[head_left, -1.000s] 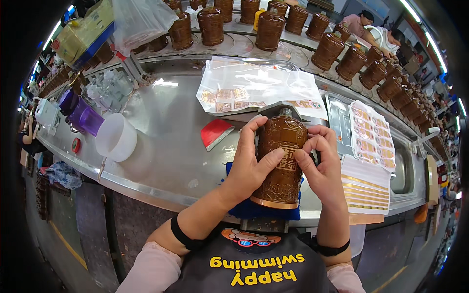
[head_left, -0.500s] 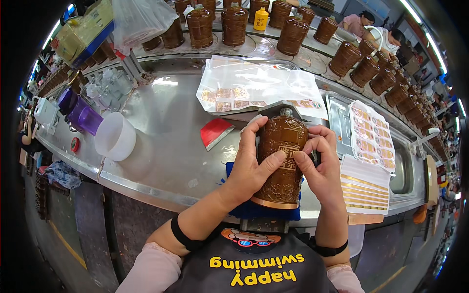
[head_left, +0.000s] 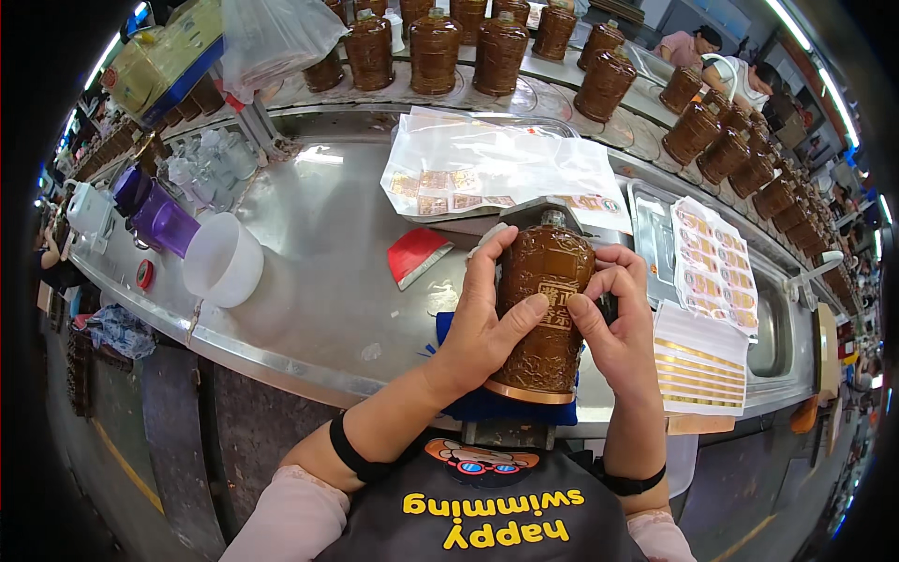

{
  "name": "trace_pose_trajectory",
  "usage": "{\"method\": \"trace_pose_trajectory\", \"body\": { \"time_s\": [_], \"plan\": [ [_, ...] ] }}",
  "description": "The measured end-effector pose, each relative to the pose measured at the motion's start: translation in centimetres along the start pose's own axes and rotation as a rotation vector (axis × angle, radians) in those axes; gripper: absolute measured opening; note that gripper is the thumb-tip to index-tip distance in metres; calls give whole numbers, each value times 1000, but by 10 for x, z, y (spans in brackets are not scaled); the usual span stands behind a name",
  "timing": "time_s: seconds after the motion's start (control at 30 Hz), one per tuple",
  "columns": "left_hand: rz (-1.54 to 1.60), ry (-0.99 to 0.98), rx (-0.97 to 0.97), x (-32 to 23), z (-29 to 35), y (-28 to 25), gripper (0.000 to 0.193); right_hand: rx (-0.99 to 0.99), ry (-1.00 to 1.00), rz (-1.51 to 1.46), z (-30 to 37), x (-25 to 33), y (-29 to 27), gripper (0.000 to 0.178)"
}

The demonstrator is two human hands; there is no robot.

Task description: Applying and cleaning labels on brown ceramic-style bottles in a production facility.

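A brown embossed bottle (head_left: 536, 361) with a clear neck and a copper-coloured base band leans back on a blue cloth (head_left: 510, 410) in front of me. My left hand (head_left: 482, 323) wraps its left side, thumb pressed on the gold-lettered label (head_left: 558, 305) at the bottle's middle. From the right, my right hand (head_left: 620, 314) grips the bottle with its thumb on the label's other edge and the fingers bent round the side. Behind the bottle's neck shows part of a dark rest (head_left: 534, 208). The far fingers of both hands are partly hidden.
Label sheets (head_left: 716, 262) and gold strips (head_left: 702, 361) lie at the right; a white sheet (head_left: 506, 159) lies beyond the bottle. A red-and-silver scraper (head_left: 417, 253), white tub (head_left: 223, 260) and purple jug (head_left: 161, 225) sit leftward. Several brown bottles (head_left: 435, 51) line the conveyor (head_left: 524, 94).
The bottles on the conveyor have shifted to the right, and the yellow bottle among them no longer shows. Both hands keep the same hold, thumbs on the label.
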State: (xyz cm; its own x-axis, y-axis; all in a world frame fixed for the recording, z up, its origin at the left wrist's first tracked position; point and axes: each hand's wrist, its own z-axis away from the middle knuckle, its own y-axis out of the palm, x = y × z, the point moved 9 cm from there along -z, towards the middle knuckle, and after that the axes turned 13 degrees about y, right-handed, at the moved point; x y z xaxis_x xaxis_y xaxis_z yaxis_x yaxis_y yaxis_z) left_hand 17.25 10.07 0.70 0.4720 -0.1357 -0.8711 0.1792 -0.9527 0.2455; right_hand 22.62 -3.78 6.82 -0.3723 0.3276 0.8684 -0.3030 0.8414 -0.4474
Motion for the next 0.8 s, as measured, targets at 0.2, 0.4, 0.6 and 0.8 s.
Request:
{"method": "trace_pose_trajectory", "body": {
  "time_s": [0.2,0.4,0.6,0.8],
  "plan": [
    [17,6,-3,1,0,0,72,-11,-37,35,-1,2,-1,20],
    [-10,-3,1,1,0,-2,71,3,-29,17,-2,-3,2,21],
    [-33,10,4,2,-1,-4,71,14,-7,19,-4,-6,3,21],
    [-13,-2,-8,3,-2,-5,71,6,-41,27,-5,-2,4,21]
  ]
}}
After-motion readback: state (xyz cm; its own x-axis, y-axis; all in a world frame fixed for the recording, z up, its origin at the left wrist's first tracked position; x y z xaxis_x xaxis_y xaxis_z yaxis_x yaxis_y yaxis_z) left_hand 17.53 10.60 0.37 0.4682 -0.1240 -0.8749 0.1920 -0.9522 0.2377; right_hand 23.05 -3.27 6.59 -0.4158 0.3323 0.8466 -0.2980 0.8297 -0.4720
